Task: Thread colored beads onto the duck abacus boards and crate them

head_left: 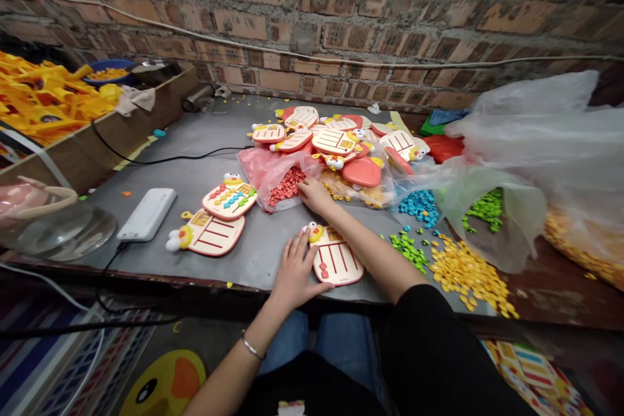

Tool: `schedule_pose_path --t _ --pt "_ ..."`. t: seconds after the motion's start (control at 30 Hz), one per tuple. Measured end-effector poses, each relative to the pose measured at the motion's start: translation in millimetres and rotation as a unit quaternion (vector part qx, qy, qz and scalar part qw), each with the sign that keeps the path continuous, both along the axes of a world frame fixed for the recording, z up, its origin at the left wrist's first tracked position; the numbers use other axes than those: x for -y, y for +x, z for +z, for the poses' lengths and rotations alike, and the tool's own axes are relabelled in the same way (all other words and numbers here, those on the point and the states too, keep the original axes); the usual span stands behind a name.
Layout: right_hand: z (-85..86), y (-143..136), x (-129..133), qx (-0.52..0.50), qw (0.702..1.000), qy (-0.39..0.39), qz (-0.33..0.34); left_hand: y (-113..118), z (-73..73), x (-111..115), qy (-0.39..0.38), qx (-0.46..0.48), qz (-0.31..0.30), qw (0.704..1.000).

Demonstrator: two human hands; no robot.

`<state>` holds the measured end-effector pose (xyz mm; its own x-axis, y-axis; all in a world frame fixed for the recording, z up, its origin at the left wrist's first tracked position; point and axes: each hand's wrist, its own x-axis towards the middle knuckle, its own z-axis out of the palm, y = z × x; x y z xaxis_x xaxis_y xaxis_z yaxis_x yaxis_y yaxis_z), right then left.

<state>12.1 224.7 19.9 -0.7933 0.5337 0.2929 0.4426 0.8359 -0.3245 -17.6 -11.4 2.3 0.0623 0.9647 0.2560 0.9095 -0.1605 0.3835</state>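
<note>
My left hand lies with fingers spread at the left edge of a slotted cream board with a yellow duck head. Two red pieces sit at the board's lower left. My right hand reaches past the board to the red pieces in an open pink bag; its fingertips are too small to make out. To the left, a board with coloured pieces rests partly on another slotted board.
Many boards are piled at the back. On the right are blue, green and yellow pieces, beside plastic bags. A white power bank and a box of yellow parts are at left.
</note>
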Motion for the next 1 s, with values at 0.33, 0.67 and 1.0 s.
schedule_pose_path --t 0.33,0.67,1.0 --pt "13.9 146.9 68.4 -0.246 0.945 -0.204 -0.061 0.8 1.1 0.1 -0.003 0.0 0.007 1.0" --pt "-13.2 156.7 82.3 -0.116 0.99 -0.057 -0.056 1.5 0.6 -1.5 -0.009 0.007 0.012 1.0" --pt "-18.8 154.8 87.3 -0.182 0.973 -0.114 -0.088 1.1 2.9 -1.8 -0.018 -0.015 0.013 1.0"
